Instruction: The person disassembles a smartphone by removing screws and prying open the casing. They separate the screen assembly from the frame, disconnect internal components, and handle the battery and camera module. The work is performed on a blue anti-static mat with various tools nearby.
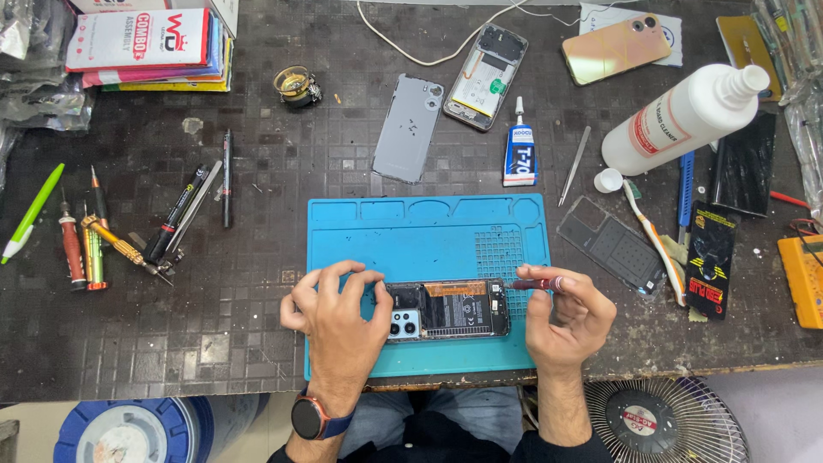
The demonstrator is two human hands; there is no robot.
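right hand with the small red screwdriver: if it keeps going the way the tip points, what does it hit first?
The right hand aims the small red-handled screwdriver leftward. First in line is probably the right end of the opened black smartphone on the blue silicone mat; the height above it is unclear.

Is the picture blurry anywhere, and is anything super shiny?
In the head view, everything looks sharp, even the opened phone on the blue mat. Light is even with soft shadows. The peach phone up top shows a pale sheen, and the table edges bend slightly from the wide lens.

Counts on the desk [214, 326]

Two hands [339, 321], three phones [446, 310], one blue mat [429, 231], one white bottle [686, 116], one glue tube [519, 146], one toothbrush [651, 240], one green pen [33, 213].
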